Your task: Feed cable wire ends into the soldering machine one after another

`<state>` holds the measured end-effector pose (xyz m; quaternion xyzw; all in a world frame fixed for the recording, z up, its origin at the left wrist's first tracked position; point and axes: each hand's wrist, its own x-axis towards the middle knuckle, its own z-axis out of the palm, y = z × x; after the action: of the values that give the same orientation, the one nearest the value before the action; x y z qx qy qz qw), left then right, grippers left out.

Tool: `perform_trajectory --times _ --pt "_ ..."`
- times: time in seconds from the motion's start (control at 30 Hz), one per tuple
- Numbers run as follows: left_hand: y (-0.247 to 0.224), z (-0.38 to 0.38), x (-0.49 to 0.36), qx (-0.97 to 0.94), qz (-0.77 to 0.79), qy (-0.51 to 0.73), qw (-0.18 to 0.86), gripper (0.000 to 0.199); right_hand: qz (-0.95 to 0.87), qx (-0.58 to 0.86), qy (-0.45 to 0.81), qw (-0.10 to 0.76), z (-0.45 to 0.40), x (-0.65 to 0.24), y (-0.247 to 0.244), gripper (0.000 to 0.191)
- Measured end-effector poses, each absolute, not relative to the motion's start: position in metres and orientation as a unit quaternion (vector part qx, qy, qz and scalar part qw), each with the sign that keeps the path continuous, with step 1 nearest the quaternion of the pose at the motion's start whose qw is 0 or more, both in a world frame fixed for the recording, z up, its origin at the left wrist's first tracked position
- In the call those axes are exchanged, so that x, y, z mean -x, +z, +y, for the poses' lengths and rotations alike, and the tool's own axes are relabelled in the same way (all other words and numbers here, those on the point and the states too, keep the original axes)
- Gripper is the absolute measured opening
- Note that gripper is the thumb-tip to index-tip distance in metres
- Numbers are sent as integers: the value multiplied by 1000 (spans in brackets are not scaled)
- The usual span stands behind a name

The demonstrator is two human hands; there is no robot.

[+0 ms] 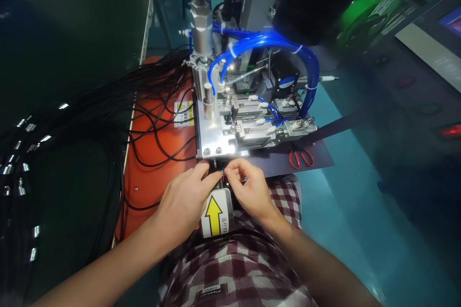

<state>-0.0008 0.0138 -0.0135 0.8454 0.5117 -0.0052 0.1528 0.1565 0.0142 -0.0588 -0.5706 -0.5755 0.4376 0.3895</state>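
Note:
My left hand (187, 197) is closed at the front of a metal machine (216, 139), its thumb pointing toward my right hand. A thin black cable (144, 208) runs in under this left hand. Facing it, my right hand (252, 191) pinches with thumb and forefinger at tiny coloured wires (223, 173), where red and green specks show. The fingertips of both hands nearly meet there, and the exact grip is partly hidden. Just below them lies a white plate with a yellow arrow (213, 216).
Black cables (108, 86) with shiny ends spread over the dark table (90, 9) and the orange base (154, 180). Blue air hoses (266, 38) arch over the machine. Red-handled scissors (301, 158) lie right of it. A green spool (370, 14) stands at the back right.

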Motion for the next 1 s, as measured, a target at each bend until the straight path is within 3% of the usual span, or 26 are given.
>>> perform_trajectory --times 0.7,1.0 --pt "-15 13 2 -848 508 11 152 34 -596 575 414 378 13 -158 -63 12" --pt "-16 14 2 -849 505 17 152 33 -494 577 532 375 14 -160 -75 16"
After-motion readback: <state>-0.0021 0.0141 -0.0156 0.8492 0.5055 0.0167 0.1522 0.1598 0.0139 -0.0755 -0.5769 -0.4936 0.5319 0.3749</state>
